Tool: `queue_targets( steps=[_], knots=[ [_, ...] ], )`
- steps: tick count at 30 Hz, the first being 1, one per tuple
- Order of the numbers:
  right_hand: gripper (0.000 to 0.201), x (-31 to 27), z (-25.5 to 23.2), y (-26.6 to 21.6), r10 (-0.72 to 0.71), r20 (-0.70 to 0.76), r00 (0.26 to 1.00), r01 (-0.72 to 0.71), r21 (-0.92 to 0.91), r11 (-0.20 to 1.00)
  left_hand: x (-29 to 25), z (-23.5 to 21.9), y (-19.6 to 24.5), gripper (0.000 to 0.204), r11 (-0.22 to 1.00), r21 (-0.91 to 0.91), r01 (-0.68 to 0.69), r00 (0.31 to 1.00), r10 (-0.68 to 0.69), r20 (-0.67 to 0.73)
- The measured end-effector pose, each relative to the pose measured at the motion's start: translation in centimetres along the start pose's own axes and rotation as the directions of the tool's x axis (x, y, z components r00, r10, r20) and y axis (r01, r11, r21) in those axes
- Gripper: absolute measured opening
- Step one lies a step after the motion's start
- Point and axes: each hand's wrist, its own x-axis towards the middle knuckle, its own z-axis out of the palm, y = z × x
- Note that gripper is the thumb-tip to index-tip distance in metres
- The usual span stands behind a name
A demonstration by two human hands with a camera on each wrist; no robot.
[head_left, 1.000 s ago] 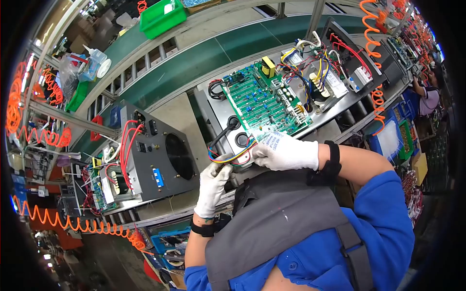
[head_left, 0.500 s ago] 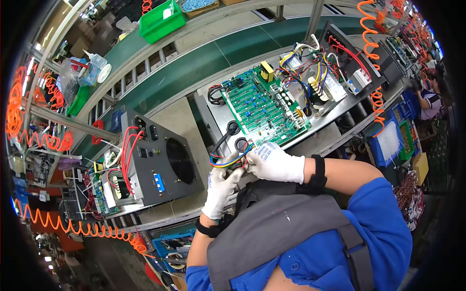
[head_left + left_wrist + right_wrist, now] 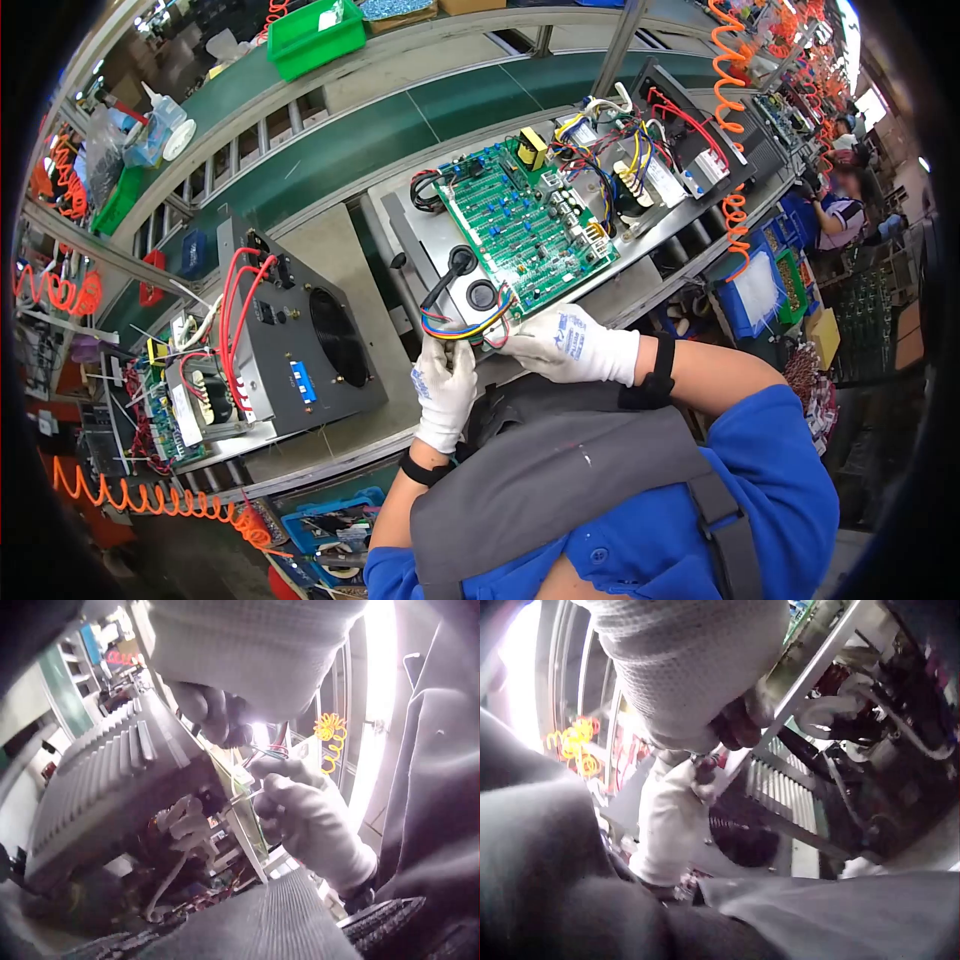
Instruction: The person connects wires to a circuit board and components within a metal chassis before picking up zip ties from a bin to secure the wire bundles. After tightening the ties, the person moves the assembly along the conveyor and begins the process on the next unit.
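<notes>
Both hands wear white gloves and meet at the near edge of a metal chassis [image 3: 400,222]. My left hand [image 3: 445,395] pinches a bundle of coloured wires [image 3: 462,331], yellow, blue, red and black, that loops out from a black grommet on the chassis. Close beside it, my right hand [image 3: 570,345] pinches the wire ends at the bundle's right side. Thin wires [image 3: 274,752] show between the two hands in the left wrist view. A green circuit board [image 3: 520,230] lies on the chassis just beyond the hands. The fingertips are partly hidden in the wrist views.
A grey unit with a round fan [image 3: 335,335] and red wires stands to the left. A transformer [image 3: 632,188] with tangled wiring sits right of the board. Behind runs a green conveyor [image 3: 380,150]; a green bin [image 3: 315,38] stands on the shelf above. Orange coiled hoses [image 3: 735,215] hang nearby.
The left hand has shifted slightly under the wire loop, still holding it. The right hand came in to the wire ends and now sits a little apart from the left. The head view has turned slightly.
</notes>
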Motion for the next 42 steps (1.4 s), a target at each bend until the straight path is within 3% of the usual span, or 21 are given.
queue_targets(
  steps=[2,3,7,9,10,12,14,15,16,18,25,27,28,29,30,32,34,36,37,38,42],
  knots=[
    [0.035,1.1,-0.5,-0.4,-0.099,-0.031,0.995,0.098,-0.029,0.995,0.2,0.3,1.9,0.025,0.967,-0.186,0.173,0.985,-0.168,0.043],
    [0.039,1.6,-0.9,-0.6,0.05,0.121,0.991,-0.054,0.024,0.998,0.4,0.1,2.7,0.026,0.941,-0.231,0.247,0.969,-0.234,0.081],
    [0.038,4.1,-1.8,-1.1,0.373,0.024,0.927,-0.374,0.061,0.925,-0.3,0.5,4.1,0.03,0.927,-0.223,0.302,0.953,-0.29,0.089],
    [0.039,5.7,-1.5,0.1,0.416,0.029,0.909,-0.416,-0.001,0.909,-0.7,1.0,2.7,0.027,0.943,0.249,-0.223,0.973,0.199,0.117],
    [0.042,6.4,-1.3,0.8,0.431,0.046,0.901,-0.431,-0.006,0.902,-0.7,1.1,2.6,0.026,0.713,0.457,-0.532,0.846,0.464,0.262],
    [0.04,7.3,-4.2,-0.7,0.478,0.19,0.857,-0.499,0.081,0.863,-0.9,1.2,3.1,0.026,0.694,0.465,-0.549,0.835,0.444,0.325],
    [0.037,6.7,-4.7,-1.1,0.483,0.24,0.842,-0.518,0.108,0.849,-0.6,0.8,4.1,0.028,0.935,0.352,-0.041,0.963,-0.057,0.265],
    [0.032,6.2,-4.7,-1.1,0.525,0.299,0.797,-0.584,0.157,0.797,-0.2,0.4,5.6,0.03,0.945,0.096,0.313,0.897,-0.328,0.297],
    [0.032,5.2,-4.0,-0.8,0.521,0.304,0.798,-0.58,0.151,0.801,0.0,0.1,5.8,0.032,0.922,0.001,0.388,0.869,-0.366,0.334],
    [0.027,2.5,-2.1,0.2,0.335,-0.021,0.942,-0.332,0.088,0.939,0.4,-0.3,5.2,0.031,0.941,0.06,0.333,0.878,-0.333,0.343],
    [0.031,0.1,-1.3,-0.5,0.413,0.114,0.904,-0.421,0.407,0.81,0.3,0.9,5.5,0.022,0.933,0.107,0.344,0.902,-0.36,0.238],
    [0.036,0.8,-1.9,-1.4,0.457,0.115,0.882,-0.459,0.431,0.777,0.2,1.4,4.8,0.019,0.955,0.279,0.099,0.979,-0.145,0.146],
    [0.036,1.0,-0.6,-0.6,0.34,-0.064,0.938,-0.303,0.319,0.898,0.2,1.5,4.6,0.019,0.954,0.284,0.096,0.979,-0.142,0.147],
    [0.036,1.9,-0.9,-0.7,0.36,-0.047,0.932,-0.341,0.228,0.912,0.1,1.6,4.5,0.021,0.921,0.367,-0.134,0.981,0.072,0.179],
    [0.035,3.2,-1.5,-0.8,0.385,-0.032,0.922,-0.377,0.137,0.916,-0.1,1.7,4.5,0.023,0.828,0.435,-0.353,0.933,0.274,0.233],
    [0.047,5.3,-2.5,-0.2,0.406,0.006,0.914,-0.397,0.227,0.89,-0.3,2.1,4.7,0.025,0.762,0.46,-0.455,0.882,0.316,0.35],
    [0.046,5.7,-5.0,-1.1,0.511,0.193,0.838,-0.546,0.264,0.795,0.3,2.3,5.1,0.025,0.797,0.514,-0.318,0.926,0.143,0.35],
    [0.045,4.5,-4.3,-0.2,0.459,0.119,0.88,-0.474,0.211,0.855,1.5,2.1,6.4,0.025,0.911,0.402,0.09,0.918,-0.232,0.322],
    [0.043,3.7,-3.8,0.5,0.393,0.047,0.918,-0.396,0.146,0.907,2.3,1.8,8.2,0.025,0.903,0.233,0.362,0.833,-0.425,0.355],
    [0.031,2.6,-3.1,0.5,0.35,-0.118,0.929,-0.334,0.137,0.933,2.8,1.2,7.2,0.025,0.91,0.186,0.37,0.825,-0.414,0.385],
    [0.023,-1.9,-1.8,-0.8,0.467,0.063,0.882,-0.44,0.464,0.769,3.4,0.0,8.1,0.027,0.897,0.381,0.223,0.817,-0.385,0.43]
  ],
)
